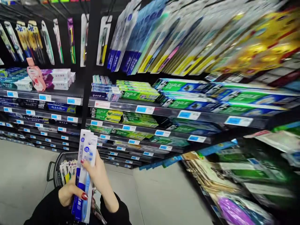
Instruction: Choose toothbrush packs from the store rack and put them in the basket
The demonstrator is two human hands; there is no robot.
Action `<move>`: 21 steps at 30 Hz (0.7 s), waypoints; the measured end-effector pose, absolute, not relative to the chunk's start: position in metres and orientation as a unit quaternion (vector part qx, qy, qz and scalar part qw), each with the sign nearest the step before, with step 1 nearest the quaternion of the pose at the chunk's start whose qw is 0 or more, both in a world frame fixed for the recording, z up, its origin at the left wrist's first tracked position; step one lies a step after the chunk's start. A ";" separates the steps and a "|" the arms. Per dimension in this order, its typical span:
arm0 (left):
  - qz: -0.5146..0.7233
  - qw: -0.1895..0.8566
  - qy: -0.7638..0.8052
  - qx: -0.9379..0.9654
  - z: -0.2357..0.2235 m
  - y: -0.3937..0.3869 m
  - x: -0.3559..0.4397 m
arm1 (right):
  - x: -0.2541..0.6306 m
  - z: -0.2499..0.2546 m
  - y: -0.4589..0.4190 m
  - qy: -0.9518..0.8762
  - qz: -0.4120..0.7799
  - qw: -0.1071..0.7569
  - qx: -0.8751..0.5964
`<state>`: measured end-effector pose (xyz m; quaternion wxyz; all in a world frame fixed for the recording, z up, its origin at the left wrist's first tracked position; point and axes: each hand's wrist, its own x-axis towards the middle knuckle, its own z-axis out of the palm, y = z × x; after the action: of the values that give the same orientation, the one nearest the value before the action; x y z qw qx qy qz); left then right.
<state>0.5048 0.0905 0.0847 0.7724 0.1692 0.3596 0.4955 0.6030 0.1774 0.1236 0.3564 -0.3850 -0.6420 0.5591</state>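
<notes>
Several blue-and-white toothbrush packs (pixel 87 178) stand stacked together, nearly upright, between my two hands. My left hand (pixel 69 191) grips their lower part, its thumb lying across the front pack. Higher up, my right hand (pixel 97 172) is closed round the right edge, with its thumb on the front. A light blue toothbrush shows through the front pack's window. The fingers behind the packs are hidden. Just beyond my left hand, a dark basket (pixel 56 170) on the floor holds more packs (pixel 67 170).
Toothbrush packs (pixel 124 40) hang on hooks above shelves of boxed toothpaste (pixel 138 93). Price labels (pixel 145 109) line the shelf edges. A pink item (pixel 36 75) hangs at the left shelf. On the right, a low display holds bagged goods (pixel 234 209). Grey floor (pixel 159 197) lies between.
</notes>
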 end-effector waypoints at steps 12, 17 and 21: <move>0.599 0.620 0.443 0.247 0.061 0.067 0.500 | 0.602 0.091 0.108 -0.737 0.373 0.270 -0.494; 0.576 0.602 0.460 0.306 0.059 0.067 0.493 | 0.600 0.086 0.107 -0.765 0.359 0.259 -0.468; 0.577 0.607 0.451 0.307 0.056 0.062 0.491 | 0.598 0.085 0.104 -0.764 0.365 0.266 -0.461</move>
<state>0.4906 0.0623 0.0556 0.6073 0.3074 0.4508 0.5775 0.5981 0.1039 0.0847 0.2661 -0.4612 -0.7638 0.3647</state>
